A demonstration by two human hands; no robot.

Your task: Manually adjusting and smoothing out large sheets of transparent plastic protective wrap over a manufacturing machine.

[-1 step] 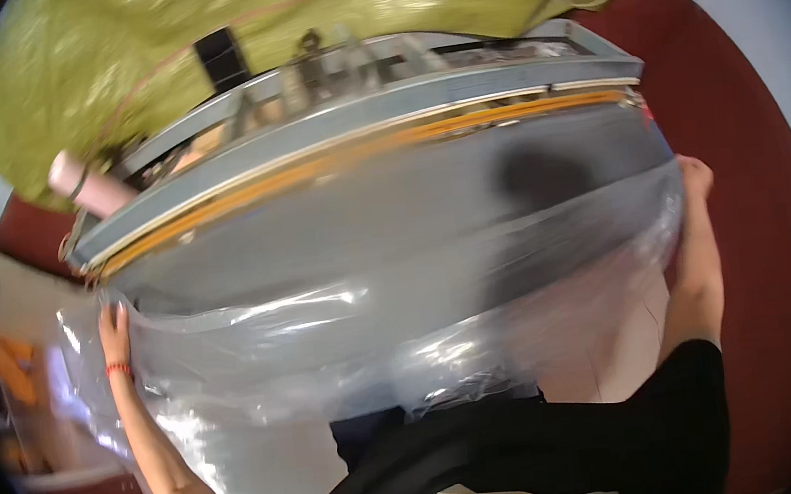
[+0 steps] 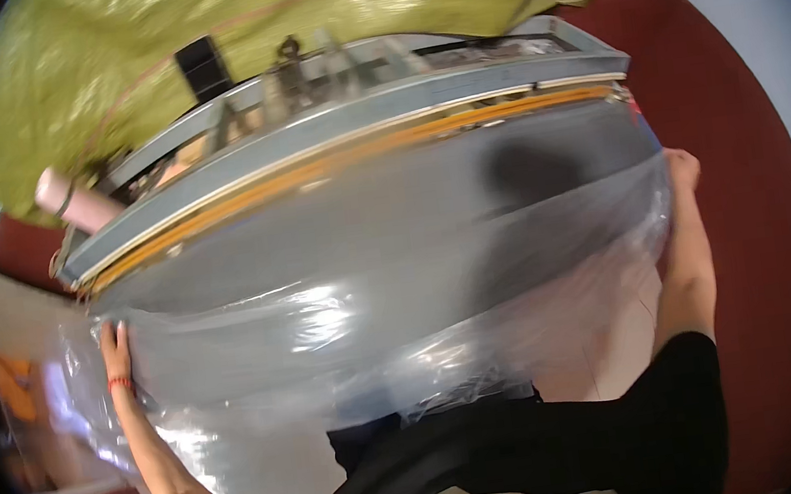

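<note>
A wide clear plastic sheet (image 2: 350, 361) spreads between my two hands, wrinkled and shiny, draping down toward my body. At its left edge my left hand (image 2: 117, 355), with a red bracelet on the wrist, holds the film between thumb and extended fingers. My right hand (image 2: 682, 169) is closed in a fist at the far right end of the sheet, gripping its edge; its fingertips are hidden. The sheet's far part lies over a smooth grey surface (image 2: 359, 192), where a dark shadow falls. Folds hide the sheet's exact borders.
Beyond the grey surface runs a long grey metal frame (image 2: 340, 116) with an orange strip (image 2: 308, 174) along its near side. A pink cylinder (image 2: 79, 200) leans at its left end. Behind are a black flat object (image 2: 204, 68) and a yellow-green tarp (image 2: 316, 5). Dark red flooring (image 2: 741, 205) borders the right.
The view has shifted and tilted a little, moving the frame leftward in the picture. Both hands keep hold of the plastic sheet, nearly unmoved relative to the frame.
</note>
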